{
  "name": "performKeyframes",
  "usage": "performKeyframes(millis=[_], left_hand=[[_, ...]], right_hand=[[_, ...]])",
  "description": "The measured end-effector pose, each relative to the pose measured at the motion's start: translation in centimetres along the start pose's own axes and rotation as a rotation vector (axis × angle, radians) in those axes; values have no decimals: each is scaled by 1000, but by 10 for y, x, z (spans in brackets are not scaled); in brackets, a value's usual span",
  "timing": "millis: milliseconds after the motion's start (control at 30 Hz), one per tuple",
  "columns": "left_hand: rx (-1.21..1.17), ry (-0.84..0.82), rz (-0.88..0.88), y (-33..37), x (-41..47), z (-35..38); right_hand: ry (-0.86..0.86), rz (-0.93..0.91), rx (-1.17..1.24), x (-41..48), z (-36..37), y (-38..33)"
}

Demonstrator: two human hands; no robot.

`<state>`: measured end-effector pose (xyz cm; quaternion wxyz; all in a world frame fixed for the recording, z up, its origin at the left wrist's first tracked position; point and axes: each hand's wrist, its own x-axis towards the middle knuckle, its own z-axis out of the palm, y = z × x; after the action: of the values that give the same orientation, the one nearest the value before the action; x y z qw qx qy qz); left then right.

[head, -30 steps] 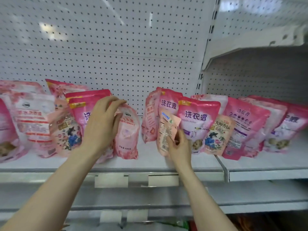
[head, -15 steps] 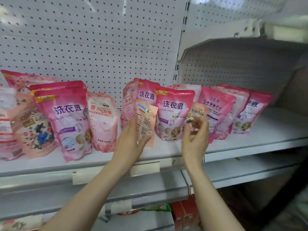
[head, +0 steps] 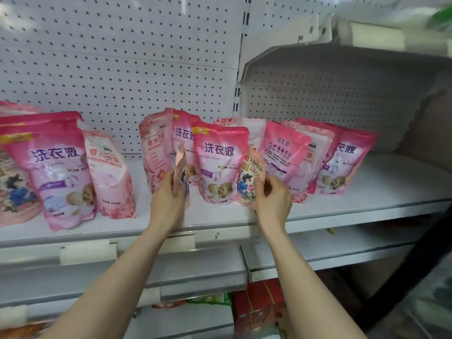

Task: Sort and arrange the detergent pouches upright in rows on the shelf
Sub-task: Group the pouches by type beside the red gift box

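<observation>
Pink detergent pouches stand along the white shelf [head: 367,204]. My left hand [head: 168,199] grips a small peach floral pouch [head: 181,167], turned edge-on, in front of the light pink pouch [head: 154,152]. My right hand [head: 271,199] holds a second small peach floral pouch [head: 250,177] by its lower right side, beside the big pink pouch with puppies [head: 219,162]. More big pink pouches [head: 286,152] lean in a row to the right, and another big pink pouch [head: 56,167] stands at the left.
A pegboard back wall [head: 122,57] rises behind the shelf. An upper shelf [head: 342,59] overhangs the right bay. Price-tag holders [head: 88,252] line the shelf front. Lower shelves hold red and green packages [head: 256,304]. A floral peach pouch [head: 14,192] sits far left.
My left hand left the left pouches and took the small peach pouch, now turned edge-on. My right hand shifted right onto the second small peach pouch. The view swung right.
</observation>
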<state>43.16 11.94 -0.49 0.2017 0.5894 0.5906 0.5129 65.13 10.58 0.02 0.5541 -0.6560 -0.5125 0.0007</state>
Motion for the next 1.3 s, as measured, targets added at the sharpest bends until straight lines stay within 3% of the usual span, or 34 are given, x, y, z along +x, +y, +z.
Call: performKeyframes(millis=[100,167,300,433,700,967,1300], left_hand=[[-45,56,-58,3,-4,-3],[-182,106,-98,9,-9,-7],[-477,167,-132,26,-26,-19],[-725,152,-196,32,-63,-28],[-725,194,-404,2,-158,-50],[-675,331,-467,-29,-216,-100],[-709,449,-407,-90,-244,-214]], right_hand=[[-106,40,30,2,1,-1],[-48,81,117,3,-2,-2],[17,250,534,-1,-21,-5],[-178,576,1011,-25,-39,-2],[-608,743,981,-95,-32,-4],[-1045,873,975,-143,-13,-39],[-1069,706,913,-228,33,-124]])
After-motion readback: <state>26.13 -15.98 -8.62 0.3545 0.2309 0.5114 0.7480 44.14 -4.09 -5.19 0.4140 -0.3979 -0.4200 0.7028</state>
